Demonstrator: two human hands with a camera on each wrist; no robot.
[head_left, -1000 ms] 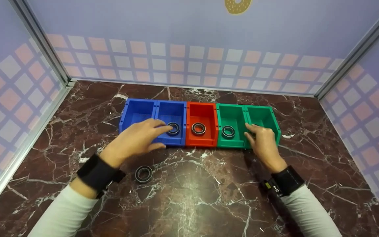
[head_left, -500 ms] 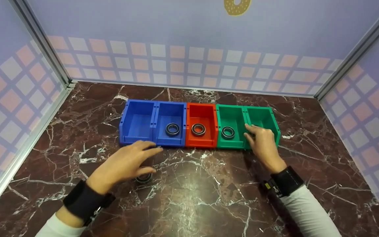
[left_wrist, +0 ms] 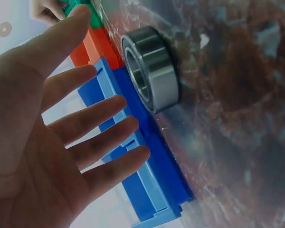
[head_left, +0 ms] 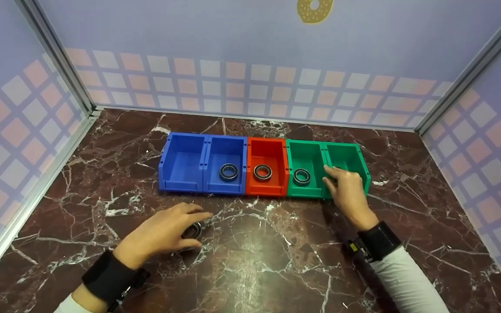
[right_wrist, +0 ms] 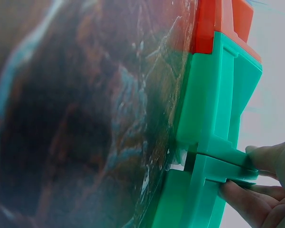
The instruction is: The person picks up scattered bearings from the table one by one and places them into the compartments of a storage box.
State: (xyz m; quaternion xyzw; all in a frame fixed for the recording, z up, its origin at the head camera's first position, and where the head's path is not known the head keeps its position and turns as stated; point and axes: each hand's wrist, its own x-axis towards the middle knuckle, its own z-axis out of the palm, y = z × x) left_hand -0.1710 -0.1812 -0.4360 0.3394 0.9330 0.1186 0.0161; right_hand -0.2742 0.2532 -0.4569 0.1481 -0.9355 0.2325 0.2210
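My left hand point(head_left: 159, 232), fingers spread, is over a ball bearing point(head_left: 198, 230) on the table and partly covers it. In the left wrist view that bearing point(left_wrist: 162, 76) shows its shiny outer ring beyond the fingertips, with nothing gripped. My right hand point(head_left: 349, 191) pinches the wall between the two green bins; in the right wrist view, thumb and fingers point(right_wrist: 244, 202) lie on either side of that wall. One bearing point(head_left: 222, 173) lies in the right blue bin point(head_left: 225, 189), another point(head_left: 256, 173) in the red bin point(head_left: 267, 190), and a third point(head_left: 295, 177) in the left green bin point(head_left: 305, 192).
The bins stand side by side in one row, with the left blue bin point(head_left: 183, 184) and the right green bin point(head_left: 346, 152) at the ends. Brown marbled tabletop point(head_left: 250, 261) extends in front. Patterned panels point(head_left: 250, 34) enclose the back and both sides.
My left hand has drawn back from above the blue bins toward me, down to the bearing on the table. The right hand keeps its place at the green bins.
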